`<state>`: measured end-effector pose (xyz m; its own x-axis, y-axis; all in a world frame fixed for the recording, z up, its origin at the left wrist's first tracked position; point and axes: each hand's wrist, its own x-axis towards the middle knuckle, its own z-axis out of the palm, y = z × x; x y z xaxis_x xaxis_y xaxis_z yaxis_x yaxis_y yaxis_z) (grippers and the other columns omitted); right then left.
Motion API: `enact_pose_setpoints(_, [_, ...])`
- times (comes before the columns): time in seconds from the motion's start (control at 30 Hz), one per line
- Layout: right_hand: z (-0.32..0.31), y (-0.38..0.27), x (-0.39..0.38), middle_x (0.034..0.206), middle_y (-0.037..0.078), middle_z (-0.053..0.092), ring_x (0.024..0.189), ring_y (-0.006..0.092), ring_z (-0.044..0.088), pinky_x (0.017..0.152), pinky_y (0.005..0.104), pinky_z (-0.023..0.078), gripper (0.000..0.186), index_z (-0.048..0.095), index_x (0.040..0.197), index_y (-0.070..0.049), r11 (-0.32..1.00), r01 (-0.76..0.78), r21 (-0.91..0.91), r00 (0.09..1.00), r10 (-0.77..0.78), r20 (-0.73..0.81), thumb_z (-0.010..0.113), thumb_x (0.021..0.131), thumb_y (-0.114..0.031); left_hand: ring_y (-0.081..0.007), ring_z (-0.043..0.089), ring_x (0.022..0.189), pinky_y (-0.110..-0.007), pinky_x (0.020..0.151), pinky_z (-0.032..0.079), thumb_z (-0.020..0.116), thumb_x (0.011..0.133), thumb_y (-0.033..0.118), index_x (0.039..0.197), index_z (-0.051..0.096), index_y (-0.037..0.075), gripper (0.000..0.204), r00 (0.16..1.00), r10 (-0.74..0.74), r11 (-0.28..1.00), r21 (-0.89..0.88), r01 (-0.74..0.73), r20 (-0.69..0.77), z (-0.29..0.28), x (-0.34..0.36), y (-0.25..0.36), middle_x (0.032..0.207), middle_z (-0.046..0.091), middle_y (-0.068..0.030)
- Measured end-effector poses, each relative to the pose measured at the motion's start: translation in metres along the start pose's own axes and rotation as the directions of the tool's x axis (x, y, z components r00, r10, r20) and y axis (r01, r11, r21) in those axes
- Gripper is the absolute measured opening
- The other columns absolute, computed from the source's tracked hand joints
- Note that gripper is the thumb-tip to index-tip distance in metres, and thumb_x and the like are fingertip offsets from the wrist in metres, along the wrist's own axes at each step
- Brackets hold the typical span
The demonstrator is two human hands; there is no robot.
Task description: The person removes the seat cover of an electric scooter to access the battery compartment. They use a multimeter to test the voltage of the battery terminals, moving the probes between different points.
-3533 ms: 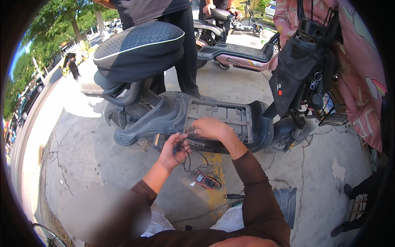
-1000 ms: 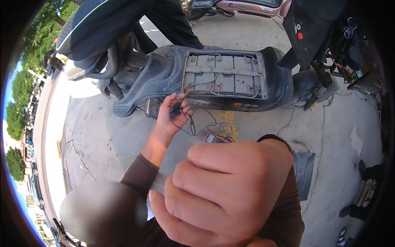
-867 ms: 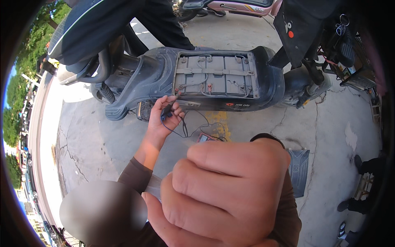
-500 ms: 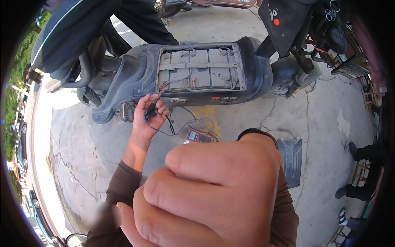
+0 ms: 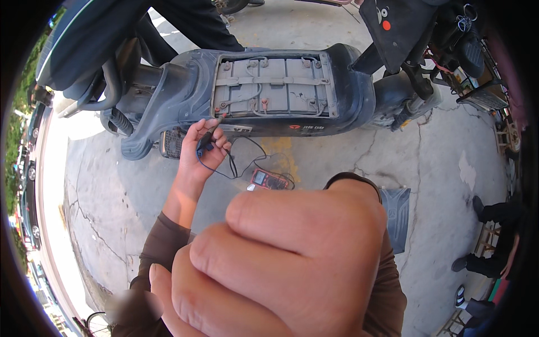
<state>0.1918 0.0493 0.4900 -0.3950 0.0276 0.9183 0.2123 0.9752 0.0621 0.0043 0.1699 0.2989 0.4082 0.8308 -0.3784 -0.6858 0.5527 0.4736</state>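
My left hand (image 5: 206, 151) is closed around the black test probes (image 5: 209, 136) of a multimeter, with thin leads hanging from the palm. The probe end points to the lower left corner of an open battery compartment in a scooter's footboard; whether it touches a terminal I cannot tell. Grey batteries (image 5: 272, 96) sit side by side there under a strap, joined by cables. On the ground below lies the red multimeter (image 5: 269, 180) with its leads looped beside it. My right hand (image 5: 286, 258) is raised very close, fingers curled, filling the lower middle; its palm is hidden.
The dark electric scooter (image 5: 359, 101) stands across the top. A person's leg in dark trousers (image 5: 191, 25) is at its left end. A dark panel (image 5: 397, 219) lies on the concrete to the right. People's legs (image 5: 483, 261) show at the right edge.
The scooter and multimeter sit slightly higher in the picture. My left hand keeps the probes near the same battery corner. My raised right hand has shifted slightly and stays curled.
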Motion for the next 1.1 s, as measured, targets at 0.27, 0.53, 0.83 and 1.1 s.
enact_pose_setpoints(0.27, [0.001, 0.004, 0.001, 0.063, 0.006, 0.056, 0.056, 0.0167, 0.057, 0.045, 0.0297, 0.038, 0.025, 0.06, 0.076, 0.002, 1.0, 0.009, -0.004, 1.0, -0.009, 0.012, 0.069, 0.062, -0.017, -0.0201, 0.045, 0.067, -0.035, 0.07, 0.041, 0.053, 0.094, 0.028, 0.097, 0.064, 0.005, 0.026, 1.0, -0.013, 1.0, -0.015, 0.013, 0.023, -0.004, -0.001, 0.002, 0.072, 0.051, -0.0067])
enact_pose_setpoints(0.53, [0.0, 0.006, -0.004, 0.063, 0.006, 0.056, 0.054, 0.0167, 0.057, 0.044, 0.0296, 0.037, 0.025, 0.06, 0.076, 0.002, 0.999, 0.004, -0.033, 0.998, -0.002, 0.064, 0.069, 0.061, -0.017, -0.0194, 0.044, 0.067, -0.034, 0.068, 0.039, 0.052, 0.095, 0.028, 0.095, 0.062, 0.005, 0.025, 1.0, -0.018, 1.0, -0.018, 0.019, 0.015, -0.004, 0.0, 0.001, 0.073, 0.05, -0.0066])
enact_pose_setpoints(0.83, [0.007, 0.045, -0.014, 0.062, 0.005, 0.057, 0.053, 0.0163, 0.058, 0.042, 0.0297, 0.038, 0.022, 0.06, 0.074, -0.001, 0.978, -0.13, -0.166, 0.948, 0.171, 0.267, 0.07, 0.064, -0.018, -0.0196, 0.05, 0.067, -0.034, 0.069, 0.044, 0.056, 0.093, 0.025, 0.098, 0.064, 0.006, 0.021, 0.929, 0.368, 0.783, 0.533, -0.321, 0.019, 0.037, -0.028, -0.009, 0.081, 0.059, -0.0057])
enact_pose_setpoints(1.1, [0.004, 0.109, -0.033, 0.062, 0.005, 0.059, 0.056, 0.0257, 0.06, 0.049, 0.0347, 0.045, 0.019, 0.06, 0.075, -0.008, 0.901, -0.297, -0.316, 0.927, 0.352, 0.13, 0.069, 0.083, -0.021, -0.0218, 0.054, 0.069, -0.034, 0.072, 0.044, 0.044, 0.099, 0.031, 0.092, 0.062, 0.002, 0.034, 0.963, -0.06, 0.978, 0.209, 0.003, 0.262, 0.014, -0.014, -0.003, 0.071, 0.056, -0.009])
